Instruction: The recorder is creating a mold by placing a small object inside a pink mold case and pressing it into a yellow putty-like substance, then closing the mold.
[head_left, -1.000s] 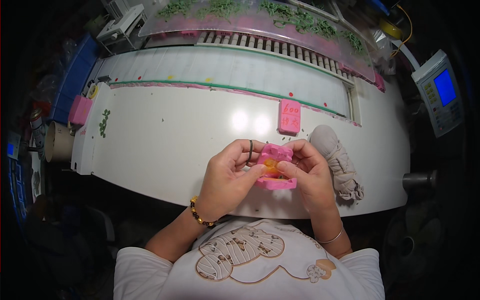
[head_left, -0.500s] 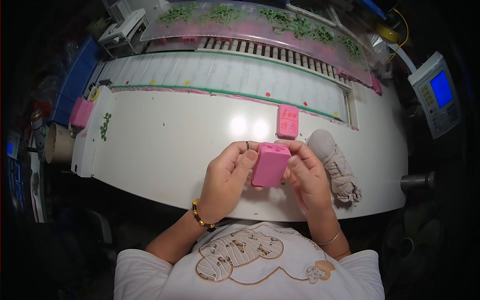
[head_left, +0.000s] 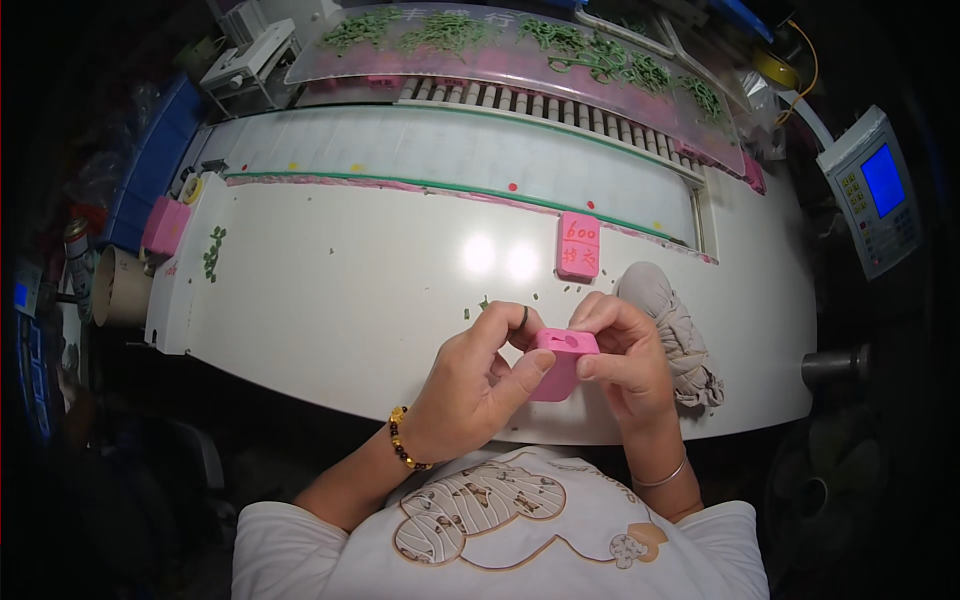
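Both my hands hold a pink rubber mould (head_left: 552,388) low over the white table. Its narrow end faces up and shows a round hole and a slit-like mark. My left hand (head_left: 468,372) grips the left side, thumb at the top edge. From the right, my right hand (head_left: 635,362) pinches the upper edge between thumb and fingers. Behind them a second pink mould (head_left: 579,262) with red handwriting lies by the belt edge. Small green bits (head_left: 484,305) are scattered beyond my hands. A wrapped grey cloth bundle (head_left: 668,325) rests beside my right hand.
A pale conveyor belt (head_left: 400,140) crosses beyond the table (head_left: 350,320), with rollers (head_left: 540,108) and a clear tray (head_left: 300,70) of green pieces behind. A blue-screen control panel (head_left: 882,182) stands right. Small green pieces (head_left: 213,253) and a brown cup (head_left: 118,287) are left.
The mould has come down toward me and tipped, so its holed end now faces up. Green bits show on the table beyond my hands. The belt's coloured dots have shifted left.
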